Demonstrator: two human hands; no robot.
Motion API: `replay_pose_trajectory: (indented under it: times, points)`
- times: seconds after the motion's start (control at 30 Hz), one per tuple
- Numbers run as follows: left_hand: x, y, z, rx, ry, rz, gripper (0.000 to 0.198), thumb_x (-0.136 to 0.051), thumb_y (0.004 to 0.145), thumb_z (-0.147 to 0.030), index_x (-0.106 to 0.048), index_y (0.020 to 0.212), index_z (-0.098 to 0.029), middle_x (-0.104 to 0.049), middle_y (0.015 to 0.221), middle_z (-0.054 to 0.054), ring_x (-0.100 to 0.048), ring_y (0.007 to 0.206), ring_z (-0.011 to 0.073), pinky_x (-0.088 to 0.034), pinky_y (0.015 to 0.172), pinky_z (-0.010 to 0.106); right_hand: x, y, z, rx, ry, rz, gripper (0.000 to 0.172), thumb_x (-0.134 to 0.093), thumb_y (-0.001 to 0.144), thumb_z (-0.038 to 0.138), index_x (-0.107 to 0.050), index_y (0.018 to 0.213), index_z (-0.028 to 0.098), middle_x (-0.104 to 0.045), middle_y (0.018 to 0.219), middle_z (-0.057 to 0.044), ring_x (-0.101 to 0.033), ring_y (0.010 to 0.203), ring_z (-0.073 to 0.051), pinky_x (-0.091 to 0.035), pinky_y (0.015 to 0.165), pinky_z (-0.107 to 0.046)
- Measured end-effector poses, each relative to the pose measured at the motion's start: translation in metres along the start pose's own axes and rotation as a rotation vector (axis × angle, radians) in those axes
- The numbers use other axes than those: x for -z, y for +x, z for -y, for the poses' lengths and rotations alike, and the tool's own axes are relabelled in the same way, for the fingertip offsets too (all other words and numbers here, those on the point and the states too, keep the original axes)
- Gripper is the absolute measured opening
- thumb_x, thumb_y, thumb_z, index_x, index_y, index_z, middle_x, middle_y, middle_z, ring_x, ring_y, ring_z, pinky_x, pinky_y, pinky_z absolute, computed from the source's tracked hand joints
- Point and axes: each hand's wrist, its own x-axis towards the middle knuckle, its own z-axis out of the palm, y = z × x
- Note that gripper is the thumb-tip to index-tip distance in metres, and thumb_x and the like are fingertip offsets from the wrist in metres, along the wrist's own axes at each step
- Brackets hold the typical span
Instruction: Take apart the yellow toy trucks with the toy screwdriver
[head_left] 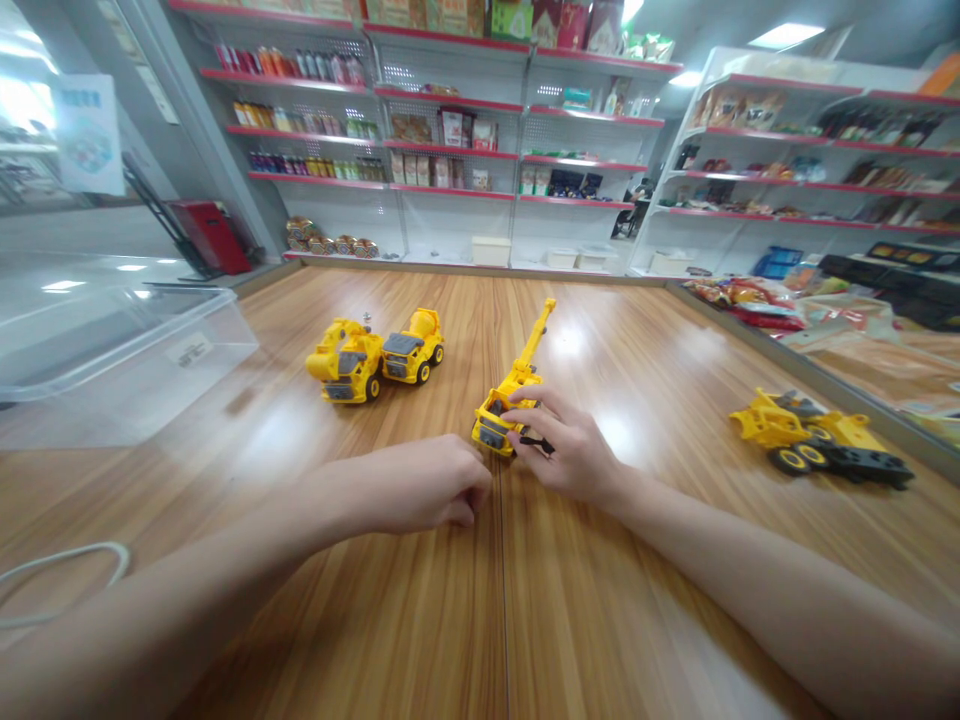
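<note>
I'm pinching yellow toy crane truck (493, 422), grey front, boom pointing 1 o'clock, with right hand (570, 455); left hand (435, 490) curling fisted at its 7 o'clock.

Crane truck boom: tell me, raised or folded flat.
Raised: the boom slants up from the crane truck, which the right hand touches.

Table (420, 640): wood-grain top, with a seam running from near to far and bright glare spots.
Far wall: white shelves (450, 160) with red edges, stocked with bottles, boxes and tins.
Right: a second shelf unit (787, 120) of the same kind, holding packets and bottles.
Left: a clear plastic bin (112, 350) on the table, with a pale poster (88, 130) behind it.
Far left floor: a red case (210, 235) by the wall.
Ceiling: a lit panel (784, 35) at far right.
</note>
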Motion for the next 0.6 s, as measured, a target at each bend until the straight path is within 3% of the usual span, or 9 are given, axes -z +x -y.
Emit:
replay_pose_trajectory:
  times: [0.1,0.2,0.3,0.43,0.6]
  points:
    - [0.008,-0.001,0.005,0.08,0.015,-0.146,0.01,-0.062,0.081,-0.018,-0.071,0.078,-0.022,-0.071,0.075,0.0,-0.064,0.069,0.0168,-0.044,0.065,0.026,-0.001,0.0,-0.001,0.009,0.004,-0.003,0.029,-0.06,0.086,0.015,-0.059,0.114,0.024,-0.059,0.123,-0.01,-0.065,0.107,-0.022,-0.062,0.083,-0.036]
    - [0.011,0.0,0.014,0.281,0.064,-0.325,0.012,-0.06,0.081,-0.024,-0.07,0.076,-0.02,-0.071,0.071,0.002,-0.063,0.065,0.0178,-0.042,0.06,0.027,-0.001,0.0,-0.001,0.011,0.007,0.001,0.031,-0.06,0.085,0.014,-0.059,0.114,0.023,-0.058,0.123,-0.01,-0.065,0.106,-0.022,-0.063,0.081,-0.035]
    - [0.004,0.004,0.024,0.39,0.067,-0.311,0.012,-0.06,0.079,-0.026,-0.069,0.074,-0.019,-0.072,0.071,0.003,-0.065,0.065,0.0187,-0.042,0.058,0.026,0.0,0.0,0.0,0.008,0.006,0.007,0.031,-0.06,0.085,0.013,-0.059,0.114,0.023,-0.058,0.122,-0.01,-0.065,0.107,-0.022,-0.062,0.082,-0.035]
    - [-0.005,0.007,0.03,0.432,0.04,-0.255,0.014,-0.062,0.078,-0.032,-0.07,0.08,-0.02,-0.073,0.076,0.003,-0.066,0.07,0.0189,-0.043,0.06,0.025,0.0,0.001,0.0,0.013,-0.002,0.01,0.03,-0.059,0.085,0.013,-0.059,0.114,0.022,-0.058,0.123,-0.01,-0.064,0.109,-0.023,-0.061,0.086,-0.036]
    - [-0.004,0.003,0.025,0.479,0.087,-0.203,0.042,-0.072,0.067,-0.051,-0.066,0.095,-0.02,-0.071,0.082,0.004,-0.066,0.074,0.0234,-0.042,0.059,0.028,0.0,0.0,0.0,0.023,0.0,0.008,0.029,-0.06,0.085,0.013,-0.059,0.113,0.022,-0.059,0.122,-0.01,-0.065,0.108,-0.023,-0.061,0.086,-0.035]
